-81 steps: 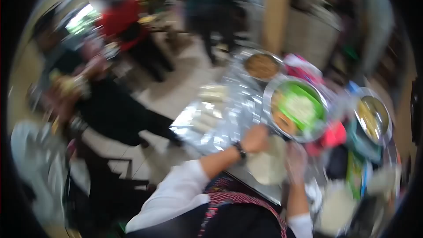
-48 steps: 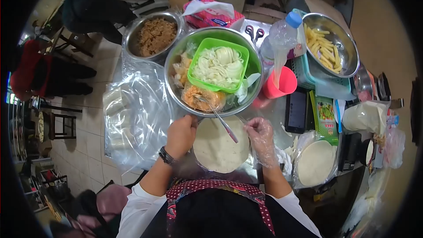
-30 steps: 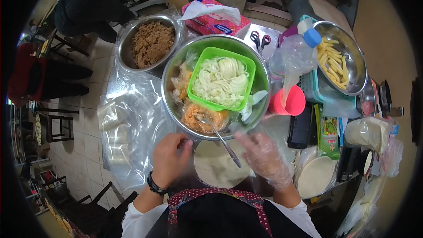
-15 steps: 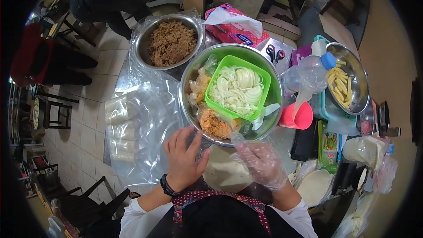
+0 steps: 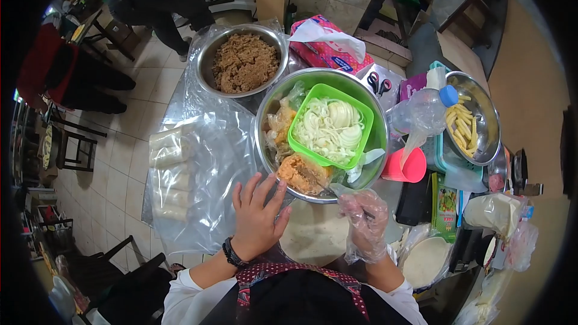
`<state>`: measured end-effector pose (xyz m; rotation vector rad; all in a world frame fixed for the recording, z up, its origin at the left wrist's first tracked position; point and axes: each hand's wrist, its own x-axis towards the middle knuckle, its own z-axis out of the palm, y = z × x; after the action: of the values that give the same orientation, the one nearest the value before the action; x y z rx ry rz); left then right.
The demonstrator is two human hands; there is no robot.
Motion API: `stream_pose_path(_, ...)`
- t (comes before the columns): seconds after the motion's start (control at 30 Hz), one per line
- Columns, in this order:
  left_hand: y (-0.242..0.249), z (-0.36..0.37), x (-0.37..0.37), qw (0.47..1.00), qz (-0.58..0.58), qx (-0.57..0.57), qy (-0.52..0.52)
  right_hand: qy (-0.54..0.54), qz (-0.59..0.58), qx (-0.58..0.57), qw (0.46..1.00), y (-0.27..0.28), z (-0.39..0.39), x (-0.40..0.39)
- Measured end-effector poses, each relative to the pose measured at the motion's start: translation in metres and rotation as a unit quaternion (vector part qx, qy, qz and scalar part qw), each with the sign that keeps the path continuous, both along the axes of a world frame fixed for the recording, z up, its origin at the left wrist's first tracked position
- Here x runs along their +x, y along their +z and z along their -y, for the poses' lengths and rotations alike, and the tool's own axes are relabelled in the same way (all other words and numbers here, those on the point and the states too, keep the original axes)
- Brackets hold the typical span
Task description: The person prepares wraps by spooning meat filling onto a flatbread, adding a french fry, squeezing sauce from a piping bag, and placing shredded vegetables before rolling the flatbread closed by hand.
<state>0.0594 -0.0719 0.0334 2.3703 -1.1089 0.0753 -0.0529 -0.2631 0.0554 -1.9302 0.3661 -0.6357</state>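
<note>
My bare left hand (image 5: 259,216), fingers spread and holding nothing, is just left of the large metal bowl (image 5: 383,138). My right hand (image 5: 363,219), in a clear plastic glove, is closed on what looks like a spoon (image 5: 321,185), its end in the crumbly orange mixture (image 5: 298,173). That mixture sits at the near side of the large bowl, beside tied plastic bags (image 5: 279,123) and a green tub (image 5: 296,148) of sliced onion (image 5: 331,129). A pale flatbread (image 5: 313,229) lies between my hands. Wrapped rolls (image 5: 170,174) lie under clear plastic at the left.
A bowl of brown filling (image 5: 245,63) and a pink tissue pack (image 5: 325,45) stand at the back. To the right are scissors (image 5: 379,84), a plastic bottle (image 5: 424,105), red cups (image 5: 406,165), a bowl of fries (image 5: 462,126) and more flatbread (image 5: 425,260). Other people stand beyond the table.
My right hand has drawn slightly right and turned more upright. The orange mixture looks flatter, with the spoon showing in it. The whole view has shifted a little.
</note>
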Motion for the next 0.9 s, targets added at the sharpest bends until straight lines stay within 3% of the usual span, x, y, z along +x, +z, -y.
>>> stream_pose_path(0.23,-0.004,0.0,-0.002,1.0,0.004,-0.004,-0.006,0.05,-0.049,-0.074,0.995,-0.011,-0.009,-0.001)
stream_pose_path(0.27,-0.003,0.0,-0.001,1.0,0.001,-0.008,-0.003,0.001,-0.008,0.097,0.995,-0.02,-0.014,-0.001)
stream_pose_path(0.3,-0.001,0.001,-0.001,1.0,0.003,-0.009,-0.005,-0.047,0.035,0.265,0.962,-0.025,-0.018,-0.001)
stream_pose_path(0.43,0.004,0.001,0.003,1.0,0.006,-0.006,-0.013,-0.061,0.086,0.266,0.958,-0.024,-0.026,0.001)
stream_pose_path(0.5,0.003,0.003,0.003,1.0,-0.003,-0.014,-0.018,-0.043,0.022,0.32,0.946,-0.019,-0.025,0.006)
stream_pose_path(0.7,0.001,0.002,0.002,0.998,-0.032,-0.02,-0.045,-0.114,0.031,0.386,0.915,-0.004,-0.015,0.013)
stream_pose_path(0.9,0.003,-0.001,-0.004,0.996,-0.055,-0.033,-0.054,-0.109,0.04,0.386,0.915,-0.005,-0.003,0.005)
